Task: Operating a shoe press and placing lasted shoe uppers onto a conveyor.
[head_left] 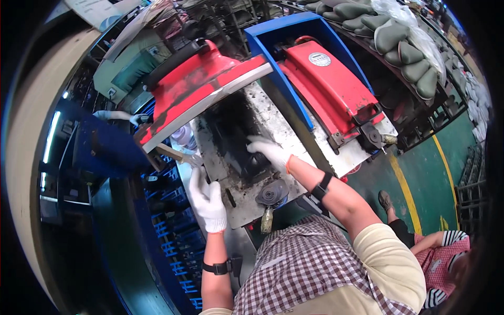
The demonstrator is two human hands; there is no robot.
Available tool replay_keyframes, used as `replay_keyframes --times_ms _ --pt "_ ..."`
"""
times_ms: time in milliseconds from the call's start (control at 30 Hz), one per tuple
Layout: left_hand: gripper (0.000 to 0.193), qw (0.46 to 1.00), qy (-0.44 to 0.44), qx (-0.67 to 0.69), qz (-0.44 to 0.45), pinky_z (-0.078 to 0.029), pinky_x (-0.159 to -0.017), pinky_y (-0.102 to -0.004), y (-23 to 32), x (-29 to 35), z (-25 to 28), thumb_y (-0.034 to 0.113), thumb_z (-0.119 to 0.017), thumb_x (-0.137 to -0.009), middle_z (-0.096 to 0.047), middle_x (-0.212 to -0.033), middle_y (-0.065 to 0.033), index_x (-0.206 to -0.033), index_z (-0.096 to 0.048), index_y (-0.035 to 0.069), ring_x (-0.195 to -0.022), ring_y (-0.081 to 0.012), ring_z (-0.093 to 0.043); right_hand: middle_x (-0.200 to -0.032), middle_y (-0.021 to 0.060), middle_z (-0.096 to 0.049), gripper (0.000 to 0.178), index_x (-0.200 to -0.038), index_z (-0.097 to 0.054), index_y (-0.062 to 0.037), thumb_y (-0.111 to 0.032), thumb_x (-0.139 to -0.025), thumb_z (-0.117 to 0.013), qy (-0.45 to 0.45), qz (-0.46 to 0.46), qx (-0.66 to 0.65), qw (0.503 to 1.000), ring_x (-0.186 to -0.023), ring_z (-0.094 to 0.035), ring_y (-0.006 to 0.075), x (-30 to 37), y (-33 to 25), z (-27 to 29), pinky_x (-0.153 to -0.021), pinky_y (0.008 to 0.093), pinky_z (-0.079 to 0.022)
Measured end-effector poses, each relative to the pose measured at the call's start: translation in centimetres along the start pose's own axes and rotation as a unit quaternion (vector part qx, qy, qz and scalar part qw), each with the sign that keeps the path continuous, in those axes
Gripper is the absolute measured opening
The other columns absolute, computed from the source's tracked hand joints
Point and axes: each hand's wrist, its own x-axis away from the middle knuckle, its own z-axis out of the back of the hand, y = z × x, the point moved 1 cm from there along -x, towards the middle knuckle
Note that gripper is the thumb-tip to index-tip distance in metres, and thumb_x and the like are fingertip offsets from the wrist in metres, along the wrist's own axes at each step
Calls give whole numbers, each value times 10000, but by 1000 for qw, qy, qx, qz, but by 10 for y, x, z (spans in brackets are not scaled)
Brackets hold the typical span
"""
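The gloved right hand [269,150] presses the black rubbery piece [247,157] under the raised red press lid [202,86]; the left hand [206,197] rests open on the grimy metal plate [239,202]. A dropping lid could crush fingers.

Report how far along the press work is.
Done: the red press lid stands raised. In hand: the right hand rests on a dark piece on the stained plate; the left hand is at the plate's edge. Left: the piece has not come off.
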Motion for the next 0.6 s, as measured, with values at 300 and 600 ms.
replay_keyframes --times_ms 300,600 --pt "740 745 55 488 452 -436 -1140 -481 -15 31 -2 647 -557 -982 -572 -1448 -143 -1465 -522 87 -1314 -334 -551 -1505 126 -536 593 -1577 -381 -56 -209 -1022 -518 -220 -161 -287 918 -1300 -587 190 109 28 -40 -1137 386 -454" --pt "722 910 -71 355 202 -351 -1197 -406 25 39 0 387 -650 -1018 -463 -1524 -62 -1590 -319 96 -1408 -229 -445 -1478 181 -545 658 -1524 -406 35 -258 -968 -599 -213 -108 -247 939 -1292 -596 233 140 20 -14 -1117 375 -471"
